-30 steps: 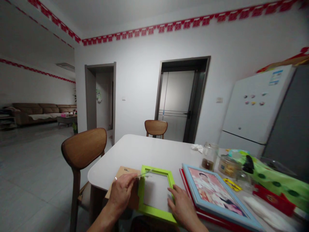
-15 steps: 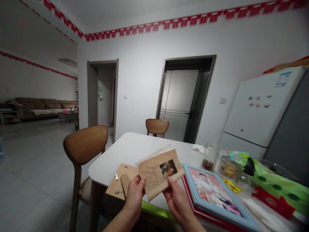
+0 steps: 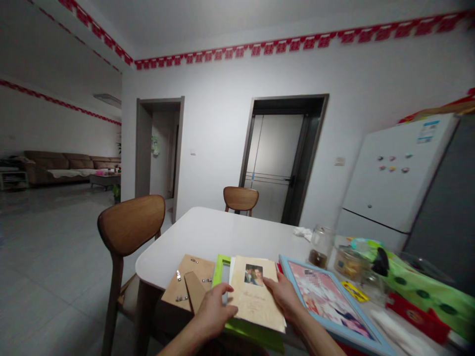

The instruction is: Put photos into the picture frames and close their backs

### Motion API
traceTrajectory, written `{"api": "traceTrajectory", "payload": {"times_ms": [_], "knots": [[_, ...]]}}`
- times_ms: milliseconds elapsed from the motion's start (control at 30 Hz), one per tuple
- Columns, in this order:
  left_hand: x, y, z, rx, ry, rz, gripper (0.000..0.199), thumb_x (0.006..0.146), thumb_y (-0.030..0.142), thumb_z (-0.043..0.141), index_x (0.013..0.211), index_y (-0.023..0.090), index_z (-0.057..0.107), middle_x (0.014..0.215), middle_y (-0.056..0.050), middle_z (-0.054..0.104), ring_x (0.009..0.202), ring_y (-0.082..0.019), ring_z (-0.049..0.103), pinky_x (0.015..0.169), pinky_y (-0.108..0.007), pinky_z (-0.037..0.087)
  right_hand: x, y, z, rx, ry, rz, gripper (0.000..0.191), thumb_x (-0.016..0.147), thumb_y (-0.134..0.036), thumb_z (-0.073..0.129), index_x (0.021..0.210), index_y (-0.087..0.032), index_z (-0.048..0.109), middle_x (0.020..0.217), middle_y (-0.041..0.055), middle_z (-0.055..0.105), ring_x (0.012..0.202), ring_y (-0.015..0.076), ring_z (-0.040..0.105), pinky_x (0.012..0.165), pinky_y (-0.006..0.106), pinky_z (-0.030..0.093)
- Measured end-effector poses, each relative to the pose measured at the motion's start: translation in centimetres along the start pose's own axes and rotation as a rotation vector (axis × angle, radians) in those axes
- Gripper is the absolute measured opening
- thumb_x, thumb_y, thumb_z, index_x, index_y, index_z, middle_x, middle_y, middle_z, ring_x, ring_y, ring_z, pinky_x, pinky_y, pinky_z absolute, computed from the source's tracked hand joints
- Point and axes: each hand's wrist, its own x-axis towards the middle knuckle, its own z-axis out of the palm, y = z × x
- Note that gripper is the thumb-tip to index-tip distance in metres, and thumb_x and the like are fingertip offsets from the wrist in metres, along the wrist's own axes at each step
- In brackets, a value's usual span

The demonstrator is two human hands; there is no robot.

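Observation:
A cream paper insert [image 3: 254, 304] with a small photo of two people lies over a bright green frame [image 3: 256, 336], with other sheets under it. My right hand [image 3: 284, 296] grips the insert's right edge, thumb on top by the photo. At its left edge is my left hand [image 3: 217, 306], thumb and fingers apart, beside the green frame. Left of the frame rests a brown backing board [image 3: 202, 277] with metal clips and a stand flap. A light blue picture frame [image 3: 334, 301] with a portrait lies to the right.
A glass jar [image 3: 321, 247], a container of food [image 3: 349, 262], a yellow packet [image 3: 355, 291], a red box [image 3: 417, 314] and a green bag [image 3: 426, 282] crowd the table's right side. Wooden chairs [image 3: 131, 225] stand at the left and far side of the white table [image 3: 222, 230].
The insert has been lowered and turned upright onto the green frame, which now shows more. My left hand has opened and let go of the paper's edge.

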Motion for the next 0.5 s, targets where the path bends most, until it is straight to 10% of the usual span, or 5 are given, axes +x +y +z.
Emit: {"api": "traceTrajectory", "payload": {"times_ms": [500], "knots": [[-1.3,-0.3,-0.2,0.473,-0.209,0.060,0.061,0.057,0.020,0.066,0.113,0.012,0.045,0.131,-0.013,0.032,0.120,-0.023,0.027,0.100,-0.030,0.020,2.1,2.4,1.7,-0.230,0.076,-0.029,0.042,0.061,-0.027,0.052,0.100,-0.008,0.053,0.080,0.0123,0.067,0.070,0.0195,0.063,0.054,0.023,0.047]]}}
